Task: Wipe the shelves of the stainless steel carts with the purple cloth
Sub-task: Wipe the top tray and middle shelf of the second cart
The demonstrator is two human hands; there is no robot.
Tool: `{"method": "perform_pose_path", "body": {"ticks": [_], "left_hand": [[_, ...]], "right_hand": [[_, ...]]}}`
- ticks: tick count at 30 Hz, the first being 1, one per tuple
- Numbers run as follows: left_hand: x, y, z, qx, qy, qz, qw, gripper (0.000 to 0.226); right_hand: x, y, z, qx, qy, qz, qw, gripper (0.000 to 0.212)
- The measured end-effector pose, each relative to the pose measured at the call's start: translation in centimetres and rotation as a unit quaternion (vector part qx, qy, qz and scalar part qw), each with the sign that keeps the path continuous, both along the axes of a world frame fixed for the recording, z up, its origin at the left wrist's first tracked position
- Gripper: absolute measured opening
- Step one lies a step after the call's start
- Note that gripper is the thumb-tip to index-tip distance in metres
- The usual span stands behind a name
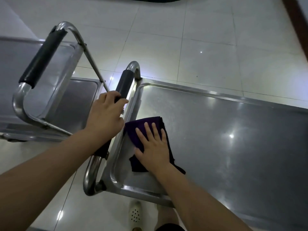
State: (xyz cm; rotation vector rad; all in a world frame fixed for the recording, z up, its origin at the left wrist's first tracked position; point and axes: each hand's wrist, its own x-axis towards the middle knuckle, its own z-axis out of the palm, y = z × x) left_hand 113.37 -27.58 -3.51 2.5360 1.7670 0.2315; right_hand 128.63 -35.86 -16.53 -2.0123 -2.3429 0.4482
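No brand, label or writing can be read anywhere on the metal or the cloth. The folded dark purple cloth (146,130), soft and matte with a ragged dark edge trailing toward the person, lies flat on the top shelf of the near stainless steel cart (225,130), close to that shelf's left end and just inside its raised, rounded rim. The right hand (154,149) rests palm-down on the cloth, fingers straight and slightly spread, pressing the fabric against the smooth grey steel, which shows bright spots of reflected light. The left hand (106,114) curls its fingers round the black padded grip (124,85) of the near cart's tubular chrome handle, which arches up at the shelf's left end; the thumb is hidden, so how it lies cannot be told. To the left stands a second stainless steel cart (50,90), its own bent chrome handle wrapped in a longer black foam sleeve (41,55), with a rimmed tray-like shelf showing beneath and a thin diagonal steel rod running down toward the left hand. Both carts stand on glossy pale floor tiles (183,39) with thin grout lines. Below the near shelf's front corner a cream perforated clog (135,214) shows.
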Motion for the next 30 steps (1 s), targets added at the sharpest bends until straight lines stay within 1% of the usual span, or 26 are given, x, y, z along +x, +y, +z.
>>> {"method": "perform_pose_path", "body": {"ticks": [3,6,12,15,19,20,22,25,30], "left_hand": [[0.7,0.0,-0.1,-0.005,-0.008,-0.001,1.0,0.046],[0.8,0.1,-0.2,-0.012,-0.011,-0.007,1.0,0.045],[0.2,-0.2,-0.7,-0.024,-0.04,-0.01,0.999,0.048],[0.2,-0.2,-0.9,-0.021,-0.06,-0.011,0.998,0.052],[0.1,-0.2,-1.2,-0.022,-0.078,-0.008,0.997,0.053],[0.0,-0.2,-1.3,-0.025,-0.083,-0.005,0.996,0.053],[-0.3,-0.4,-1.3,-0.033,-0.089,0.001,0.995,0.053],[-0.7,-0.4,-1.3,-0.04,-0.098,0.004,0.994,0.052],[-1.2,-0.2,-1.1,-0.044,-0.103,0.019,0.994,0.049]], "right_hand": [[5.4,0.4,0.2,-0.001,-0.021,-0.065,0.998,0.071],[11.7,0.3,0.6,-0.01,-0.046,-0.142,0.989,0.07],[22.3,-0.6,1.7,-0.014,-0.065,-0.303,0.951,0.067],[23.8,-0.5,1.8,-0.021,-0.078,-0.369,0.926,0.066],[19.7,1.8,1.7,-0.045,-0.066,-0.455,0.887,0.068],[18.2,2.5,1.6,-0.045,-0.065,-0.454,0.888,0.068],[14.8,3.8,1.4,-0.038,-0.069,-0.411,0.908,0.069],[9.0,5.5,1.0,-0.027,-0.059,-0.318,0.946,0.07],[-1.8,7.5,0.2,-0.018,-0.028,-0.131,0.991,0.07]]}}
